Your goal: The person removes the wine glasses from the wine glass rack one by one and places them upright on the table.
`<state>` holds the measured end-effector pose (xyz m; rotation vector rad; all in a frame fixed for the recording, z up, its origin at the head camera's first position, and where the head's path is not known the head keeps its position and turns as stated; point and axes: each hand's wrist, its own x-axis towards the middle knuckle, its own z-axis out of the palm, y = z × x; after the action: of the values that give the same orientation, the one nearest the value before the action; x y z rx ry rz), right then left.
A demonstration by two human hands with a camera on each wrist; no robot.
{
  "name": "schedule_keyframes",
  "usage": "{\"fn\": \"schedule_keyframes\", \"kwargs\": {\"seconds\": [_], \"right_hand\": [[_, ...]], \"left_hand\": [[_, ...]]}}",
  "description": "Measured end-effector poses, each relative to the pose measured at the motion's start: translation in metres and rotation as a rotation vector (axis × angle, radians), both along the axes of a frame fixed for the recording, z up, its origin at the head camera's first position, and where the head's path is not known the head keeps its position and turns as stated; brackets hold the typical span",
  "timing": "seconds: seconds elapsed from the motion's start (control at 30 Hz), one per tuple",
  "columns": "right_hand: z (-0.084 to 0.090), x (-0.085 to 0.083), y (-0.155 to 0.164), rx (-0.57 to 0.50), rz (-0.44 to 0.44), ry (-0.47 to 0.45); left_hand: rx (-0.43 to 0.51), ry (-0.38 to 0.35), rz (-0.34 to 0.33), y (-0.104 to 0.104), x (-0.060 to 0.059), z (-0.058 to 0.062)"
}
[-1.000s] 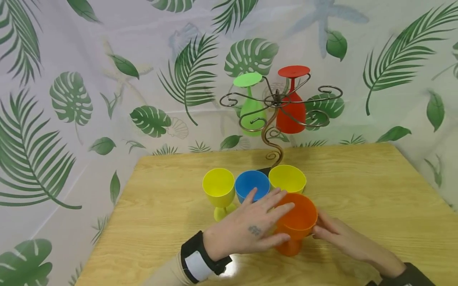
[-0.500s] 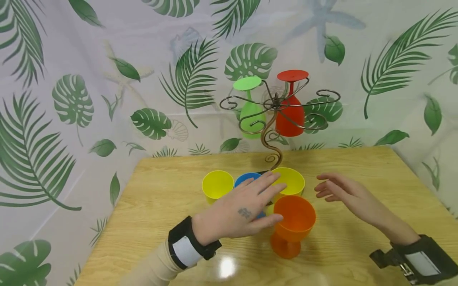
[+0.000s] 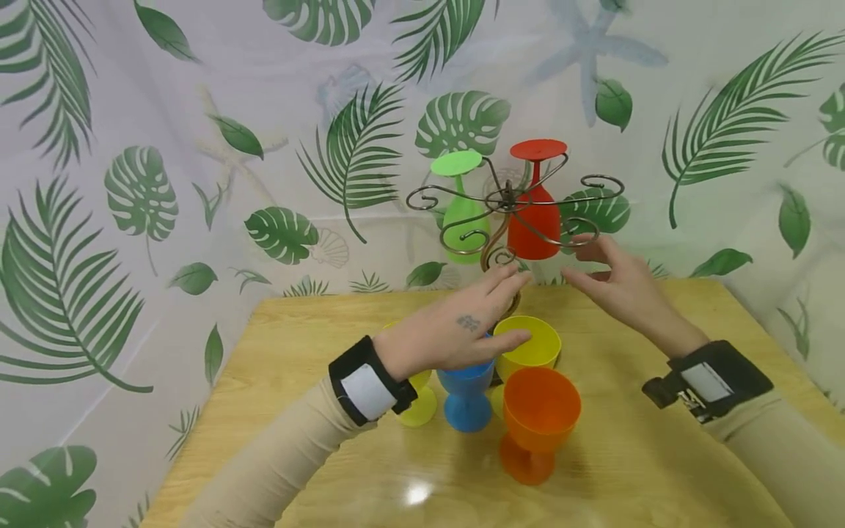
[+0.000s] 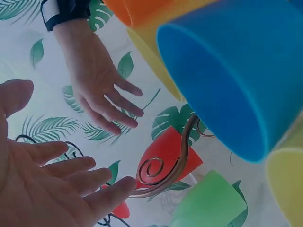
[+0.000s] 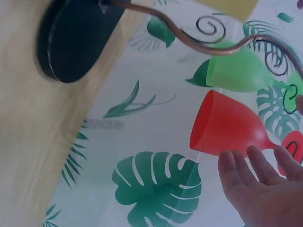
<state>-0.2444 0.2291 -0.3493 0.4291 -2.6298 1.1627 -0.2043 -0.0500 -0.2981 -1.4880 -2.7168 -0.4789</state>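
A wire rack [image 3: 508, 196] stands at the back of the wooden table [image 3: 660, 411]. A green goblet [image 3: 462, 213] and a red goblet [image 3: 533, 220] hang upside down from it. My left hand [image 3: 491, 308] hovers flat and holds nothing above a blue goblet [image 3: 465, 396] and a yellow goblet [image 3: 531, 343]. My right hand [image 3: 594, 271] is raised with straight fingers just below the red goblet [image 5: 227, 127], apart from it. An orange goblet [image 3: 541, 411] stands upright nearest me. In the left wrist view the blue goblet [image 4: 236, 71] is close beside my left palm [image 4: 47, 189].
A second yellow goblet [image 3: 419, 407] stands left of the blue one, mostly hidden by my left wrist. The rack's black round base [image 5: 71, 38] sits on the table. A leaf-print cloth [image 3: 132, 183] hangs behind and to both sides.
Both hands have left the orange goblet and risen toward the rack. The orange goblet stays upright on the table.
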Motion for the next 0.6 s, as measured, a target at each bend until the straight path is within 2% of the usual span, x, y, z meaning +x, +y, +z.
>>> {"fn": "schedule_keyframes", "kwargs": {"seconds": [0.2, 0.37, 0.6], "right_hand": [[-0.005, -0.028, -0.014, 0.007, -0.041, -0.010], [-0.010, -0.049, -0.017, -0.045, -0.054, -0.008], [-0.012, -0.061, -0.026, -0.108, 0.009, 0.013]], "left_hand": [[-0.084, -0.138, 0.109, 0.015, -0.014, -0.007], [-0.039, -0.243, 0.169, 0.033, -0.029, -0.009], [-0.010, -0.272, 0.219, 0.057, -0.041, -0.009]]}}
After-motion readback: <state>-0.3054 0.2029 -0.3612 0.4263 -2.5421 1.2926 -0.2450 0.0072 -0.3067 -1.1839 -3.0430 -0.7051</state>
